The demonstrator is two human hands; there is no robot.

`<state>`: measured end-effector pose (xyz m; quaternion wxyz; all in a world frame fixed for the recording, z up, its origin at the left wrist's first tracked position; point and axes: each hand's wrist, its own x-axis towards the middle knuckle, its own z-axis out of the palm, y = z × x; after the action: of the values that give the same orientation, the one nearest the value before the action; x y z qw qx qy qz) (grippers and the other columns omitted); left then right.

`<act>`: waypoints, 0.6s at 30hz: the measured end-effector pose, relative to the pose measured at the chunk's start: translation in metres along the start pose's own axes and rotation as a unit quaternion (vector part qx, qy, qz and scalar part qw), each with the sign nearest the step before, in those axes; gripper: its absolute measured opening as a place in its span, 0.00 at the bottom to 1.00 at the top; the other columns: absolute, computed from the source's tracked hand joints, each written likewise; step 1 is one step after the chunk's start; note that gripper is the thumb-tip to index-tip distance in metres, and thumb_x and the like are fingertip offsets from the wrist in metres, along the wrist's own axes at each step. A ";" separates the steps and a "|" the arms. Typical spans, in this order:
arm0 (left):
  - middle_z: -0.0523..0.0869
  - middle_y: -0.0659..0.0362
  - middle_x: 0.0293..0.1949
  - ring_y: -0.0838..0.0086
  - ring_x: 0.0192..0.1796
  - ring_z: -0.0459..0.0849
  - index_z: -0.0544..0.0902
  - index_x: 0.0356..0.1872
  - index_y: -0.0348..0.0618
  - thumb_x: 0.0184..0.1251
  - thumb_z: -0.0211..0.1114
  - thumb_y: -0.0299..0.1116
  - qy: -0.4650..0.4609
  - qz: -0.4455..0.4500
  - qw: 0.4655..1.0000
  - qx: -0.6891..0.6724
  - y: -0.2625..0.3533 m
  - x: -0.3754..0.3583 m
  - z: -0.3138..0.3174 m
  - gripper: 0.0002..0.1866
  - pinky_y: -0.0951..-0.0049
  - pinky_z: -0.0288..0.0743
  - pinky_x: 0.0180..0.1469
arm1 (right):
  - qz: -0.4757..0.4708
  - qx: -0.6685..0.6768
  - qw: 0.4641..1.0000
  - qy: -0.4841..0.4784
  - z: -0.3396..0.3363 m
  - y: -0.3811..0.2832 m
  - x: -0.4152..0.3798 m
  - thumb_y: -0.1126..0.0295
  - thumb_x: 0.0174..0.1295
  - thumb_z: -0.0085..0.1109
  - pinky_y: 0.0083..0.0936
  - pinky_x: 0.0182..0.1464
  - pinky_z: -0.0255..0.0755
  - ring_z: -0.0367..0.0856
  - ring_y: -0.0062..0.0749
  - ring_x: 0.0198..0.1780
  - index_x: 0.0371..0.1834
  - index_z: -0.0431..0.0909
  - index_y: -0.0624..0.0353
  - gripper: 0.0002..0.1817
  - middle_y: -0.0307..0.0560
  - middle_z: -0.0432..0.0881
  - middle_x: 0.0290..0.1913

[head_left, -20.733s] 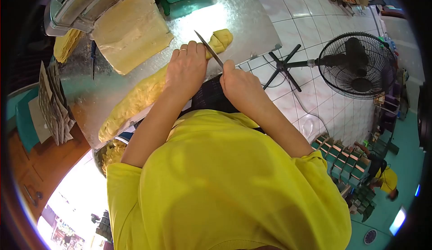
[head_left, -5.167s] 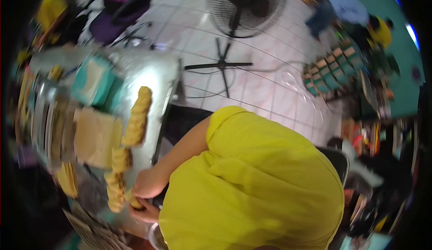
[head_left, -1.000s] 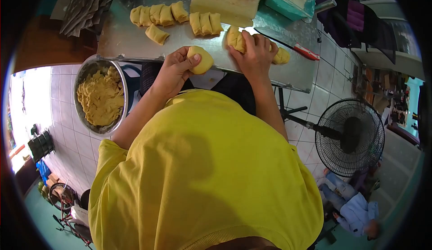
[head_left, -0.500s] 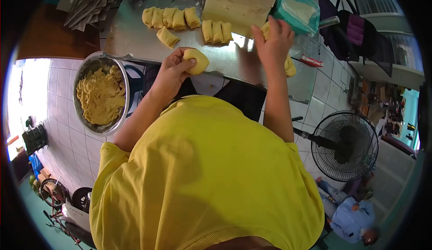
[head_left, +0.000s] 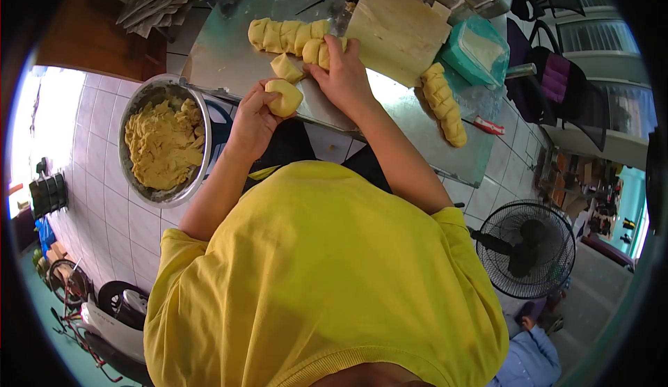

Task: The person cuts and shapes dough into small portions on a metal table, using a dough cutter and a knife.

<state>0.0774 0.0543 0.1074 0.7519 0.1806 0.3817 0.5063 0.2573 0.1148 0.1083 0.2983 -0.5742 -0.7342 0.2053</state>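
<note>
My left hand [head_left: 252,121] pinches a rounded yellow dough piece [head_left: 284,99] at the near edge of the metal table. My right hand [head_left: 346,79] has thumb and fingers closed around a few short dough slices [head_left: 316,52], partly hidden by the fingers. Just beyond the left hand lies a loose dough chunk [head_left: 286,68]. Behind it runs a row of cut dough pieces [head_left: 287,35], side by side. A second row of dough pieces [head_left: 443,106] lies at the right of the table.
A metal bowl [head_left: 197,185] of dough stands left of the table. Cardboard [head_left: 396,32], a teal container [head_left: 476,51] and a red-handled tool [head_left: 488,126] are on the tabletop [head_left: 229,56]. A fan [head_left: 527,248] stands at right; behind it is a person in blue [head_left: 525,362].
My right hand has moved left from the right-hand dough row to the slices near the middle. The left hand still holds its dough piece. The whole view has shifted slightly.
</note>
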 end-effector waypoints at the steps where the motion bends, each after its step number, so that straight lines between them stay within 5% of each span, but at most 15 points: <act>1: 0.78 0.56 0.47 0.69 0.49 0.79 0.71 0.51 0.40 0.68 0.51 0.31 0.003 0.003 1.000 -0.001 0.000 -0.001 0.000 0.13 0.64 0.75 0.51 | -0.003 0.002 1.000 -0.003 0.007 0.000 0.007 0.61 0.51 0.70 0.45 0.46 0.75 0.76 0.64 0.47 0.59 0.64 0.58 0.34 0.68 0.66 0.51; 3: 0.78 0.56 0.48 0.68 0.50 0.79 0.71 0.51 0.39 0.70 0.49 0.34 0.001 -0.005 0.999 -0.033 -0.001 -0.001 0.002 0.14 0.64 0.75 0.51 | -0.019 0.033 0.998 0.053 0.021 0.004 0.024 0.58 0.53 0.69 0.44 0.49 0.74 0.75 0.66 0.49 0.61 0.63 0.58 0.36 0.68 0.65 0.52; 7: 0.78 0.56 0.48 0.69 0.51 0.79 0.70 0.53 0.38 0.69 0.52 0.31 0.007 -0.022 0.999 -0.034 0.000 -0.004 0.012 0.14 0.65 0.76 0.52 | 0.020 0.035 0.999 0.020 0.022 -0.005 0.048 0.55 0.55 0.65 0.44 0.51 0.73 0.75 0.63 0.52 0.65 0.61 0.57 0.37 0.67 0.67 0.54; 11: 0.78 0.55 0.50 0.70 0.51 0.80 0.69 0.56 0.37 0.66 0.56 0.23 -0.069 0.000 0.998 -0.006 -0.003 -0.001 0.013 0.18 0.68 0.78 0.53 | 0.005 -0.015 1.000 0.001 -0.014 -0.002 0.022 0.54 0.58 0.63 0.37 0.55 0.71 0.75 0.51 0.56 0.67 0.63 0.59 0.36 0.62 0.72 0.60; 14: 0.79 0.55 0.49 0.71 0.50 0.81 0.70 0.57 0.36 0.66 0.58 0.23 -0.083 0.008 0.995 0.047 -0.008 0.002 0.019 0.18 0.70 0.78 0.52 | 0.028 0.098 0.994 -0.040 -0.041 -0.009 -0.028 0.57 0.62 0.60 0.34 0.51 0.73 0.79 0.48 0.49 0.61 0.68 0.64 0.29 0.62 0.76 0.50; 16: 0.80 0.56 0.48 0.72 0.50 0.81 0.70 0.57 0.35 0.67 0.58 0.23 -0.108 -0.003 0.988 0.110 -0.011 0.001 0.028 0.18 0.71 0.78 0.52 | 0.177 0.463 0.852 -0.170 -0.048 -0.011 -0.061 0.61 0.64 0.60 0.23 0.45 0.74 0.79 0.29 0.42 0.56 0.72 0.67 0.24 0.51 0.79 0.45; 18: 0.80 0.56 0.49 0.73 0.50 0.81 0.71 0.57 0.35 0.67 0.59 0.24 -0.146 0.010 0.972 0.185 -0.018 0.004 0.035 0.18 0.71 0.78 0.53 | 0.195 0.477 0.844 -0.150 -0.053 -0.008 -0.082 0.62 0.64 0.61 0.20 0.42 0.73 0.77 0.23 0.40 0.55 0.72 0.67 0.23 0.46 0.80 0.42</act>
<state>0.1156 0.0544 0.1163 0.7480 0.3925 0.3531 0.4021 0.3005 0.0318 0.1362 0.3756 -0.4548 -0.4538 0.6680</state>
